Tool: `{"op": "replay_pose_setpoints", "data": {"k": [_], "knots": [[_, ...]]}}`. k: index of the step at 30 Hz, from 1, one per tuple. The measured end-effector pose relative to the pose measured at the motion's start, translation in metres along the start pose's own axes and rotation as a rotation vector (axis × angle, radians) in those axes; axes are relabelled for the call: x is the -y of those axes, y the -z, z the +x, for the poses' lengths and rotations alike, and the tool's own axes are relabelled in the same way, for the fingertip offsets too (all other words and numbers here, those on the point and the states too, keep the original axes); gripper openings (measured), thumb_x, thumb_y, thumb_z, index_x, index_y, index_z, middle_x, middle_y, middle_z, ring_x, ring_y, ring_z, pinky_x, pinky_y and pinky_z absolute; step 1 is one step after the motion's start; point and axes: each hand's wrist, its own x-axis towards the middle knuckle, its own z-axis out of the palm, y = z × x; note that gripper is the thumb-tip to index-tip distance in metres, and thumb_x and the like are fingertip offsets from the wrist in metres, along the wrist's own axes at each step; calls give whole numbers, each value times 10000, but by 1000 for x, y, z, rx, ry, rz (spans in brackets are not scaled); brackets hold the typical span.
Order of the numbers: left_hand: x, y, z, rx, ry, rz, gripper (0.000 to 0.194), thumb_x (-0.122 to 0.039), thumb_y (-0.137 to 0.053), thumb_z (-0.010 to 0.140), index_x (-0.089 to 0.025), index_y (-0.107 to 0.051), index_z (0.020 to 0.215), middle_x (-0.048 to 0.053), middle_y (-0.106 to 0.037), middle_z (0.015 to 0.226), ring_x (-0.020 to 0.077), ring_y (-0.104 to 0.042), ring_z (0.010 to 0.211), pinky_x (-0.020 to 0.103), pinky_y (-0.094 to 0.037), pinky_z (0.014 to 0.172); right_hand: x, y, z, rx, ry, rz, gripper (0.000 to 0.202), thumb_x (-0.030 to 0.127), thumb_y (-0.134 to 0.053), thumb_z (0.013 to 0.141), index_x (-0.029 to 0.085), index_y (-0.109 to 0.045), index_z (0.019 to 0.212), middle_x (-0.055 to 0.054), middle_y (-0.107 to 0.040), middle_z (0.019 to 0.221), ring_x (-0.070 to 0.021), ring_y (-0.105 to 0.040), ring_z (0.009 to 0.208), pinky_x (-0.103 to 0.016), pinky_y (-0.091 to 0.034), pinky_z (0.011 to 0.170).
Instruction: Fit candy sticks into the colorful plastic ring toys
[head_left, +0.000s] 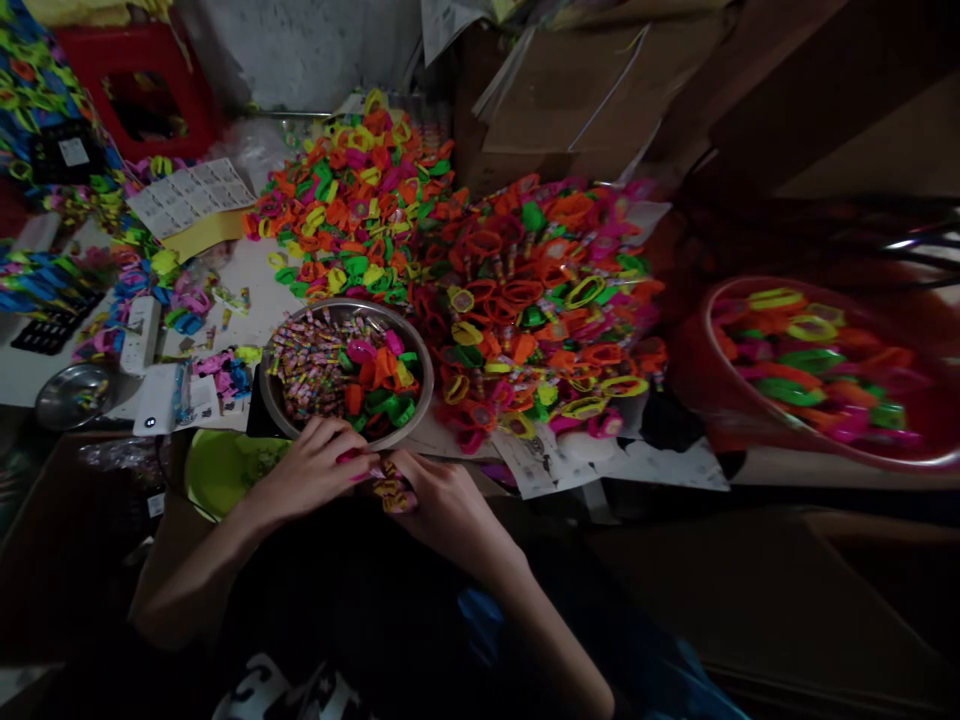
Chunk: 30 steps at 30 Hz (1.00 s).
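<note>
My left hand [324, 462] and my right hand [442, 500] meet just in front of a steel bowl [426, 375]. Fingers of the left are closed on a small pink plastic piece [346, 456], mostly covered, possibly a toy watch. Closed too, my right hand grips a bunch of small yellow-and-dark wrapped candies [394, 490]. In the bowl, many pink-patterned wrapped candies [307, 360] fill the left side. Toy watches [386, 375] in orange, green and pink lie at its right. Where the two hands touch, the detail is too dark to make out.
Behind the bowl rises a heap of neon toy watches [345, 210]; another heap with candies attached [540, 310] is to its right. A red basin [709, 330] of watches stands far right. A lime-green bowl [202, 470], a white power strip [141, 335] and a small metal dish [56, 395] are left.
</note>
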Motion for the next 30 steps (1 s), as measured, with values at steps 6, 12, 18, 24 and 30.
{"op": "replay_pose_setpoints", "data": {"k": [6, 12, 18, 24, 30], "knots": [[2, -8, 2, 133, -18, -61, 92, -216, -564, 866, -164, -586, 940, 16, -610, 1001, 196, -416, 1003, 343, -334, 886, 1, 1, -3, 76, 18, -59, 53, 177, -524, 790, 159, -513, 839, 4, -587, 776, -82, -517, 623, -214, -242, 559], [9, -12, 8, 169, 38, -91, 118, -205, -535, 882, -158, -573, 983, 41, -581, 1060, 190, -441, 1055, 360, -322, 987, -14, -8, -1, 85, -139, 10, 137, 140, -508, 763, 161, -537, 895, -2, -620, 805, -86, -542, 655, -201, -264, 586], [2, -8, 14, 236, 85, -134, 169, -301, -531, 889, -152, -557, 964, 26, -595, 983, 162, -543, 895, 282, -424, 809, -21, -8, -5, 67, -118, 75, 205, 149, -497, 762, 171, -553, 958, -15, -634, 831, -101, -568, 705, -193, -290, 615], [-1, -12, 15, 148, 18, -129, 204, -286, -421, 947, -144, -564, 917, 21, -613, 916, 139, -553, 873, 251, -412, 813, -23, 2, -8, 101, 4, 75, 147, 118, -499, 743, 157, -532, 881, -2, -603, 761, -78, -519, 669, -182, -277, 605], [1, -16, 16, 166, -3, -235, 240, -294, -403, 955, -143, -575, 883, 20, -614, 880, 128, -546, 870, 229, -400, 830, -24, 8, -8, 159, 72, 86, 102, 128, -487, 762, 157, -516, 854, 1, -589, 759, -63, -472, 648, -174, -262, 607]]}}
